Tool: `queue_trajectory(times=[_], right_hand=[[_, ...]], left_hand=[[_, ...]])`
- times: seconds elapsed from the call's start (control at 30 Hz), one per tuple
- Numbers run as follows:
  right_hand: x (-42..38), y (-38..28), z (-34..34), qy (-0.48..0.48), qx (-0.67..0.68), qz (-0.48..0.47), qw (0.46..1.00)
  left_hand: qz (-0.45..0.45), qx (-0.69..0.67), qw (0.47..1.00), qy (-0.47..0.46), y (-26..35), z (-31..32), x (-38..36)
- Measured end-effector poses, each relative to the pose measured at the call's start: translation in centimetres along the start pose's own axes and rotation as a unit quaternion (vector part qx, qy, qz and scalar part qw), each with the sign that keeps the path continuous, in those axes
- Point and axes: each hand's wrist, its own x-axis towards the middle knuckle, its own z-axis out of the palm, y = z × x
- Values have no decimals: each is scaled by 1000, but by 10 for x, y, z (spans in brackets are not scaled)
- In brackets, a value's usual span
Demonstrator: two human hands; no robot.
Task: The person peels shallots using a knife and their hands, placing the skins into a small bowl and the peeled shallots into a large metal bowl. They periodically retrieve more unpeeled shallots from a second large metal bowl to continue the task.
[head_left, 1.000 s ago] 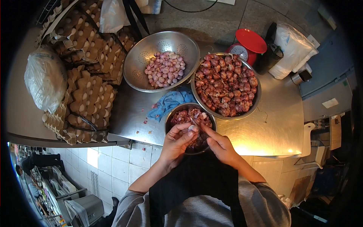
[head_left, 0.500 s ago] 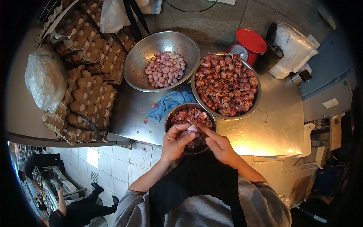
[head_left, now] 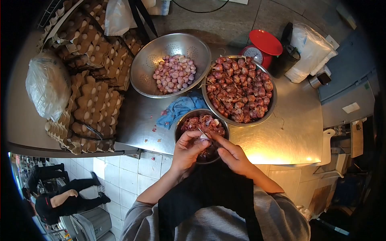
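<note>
Pinched between the fingertips of my left hand [head_left: 185, 152] is a pale, partly bared shallot [head_left: 204, 137]. My right hand [head_left: 232, 156] is closed around a small knife [head_left: 201, 131], whose thin blade lies close against the shallot; its handle is mostly hidden by my fingers. Both hands are over the near part of a small metal bowl [head_left: 177, 129] with reddish papery skins [head_left: 197, 121] inside. Beyond it, a perforated metal colander [head_left: 140, 78] holds peeled pinkish shallots [head_left: 175, 74]. To its right, unpeeled red shallots [head_left: 241, 88] fill a wide metal bowl [head_left: 274, 102].
A crumpled blue cloth [head_left: 179, 110] lies on the steel table [head_left: 295, 132] beside the small bowl. Stacked egg trays [head_left: 92, 100] and a plastic bag [head_left: 48, 86] stand left. A red scale [head_left: 265, 42] is behind the shallots. Another person [head_left: 68, 201] is on the tiled floor lower left.
My hands stay in nearly the same place, with the knife blade shifted slightly at the shallot. The person at lower left has changed position, legs now apart in a stride.
</note>
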Motion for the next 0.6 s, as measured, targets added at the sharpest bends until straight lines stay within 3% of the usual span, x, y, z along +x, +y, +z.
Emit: queue_trajectory(times=[0.1,0.33,0.5,0.6], right_hand=[[-1,7,1,21,-51,-3,998],[-2,16,2,74,23,68,995],[2,29,-2,100,21,17,995],[0,20,-1,80,35,63,994]], left_hand=[[9,1,1000,6,1,2,0],[-5,2,1000,-9,4,4,-2],[-91,-67,994,-2,12,5,-1],[-119,-86,989,12,13,2,1]])
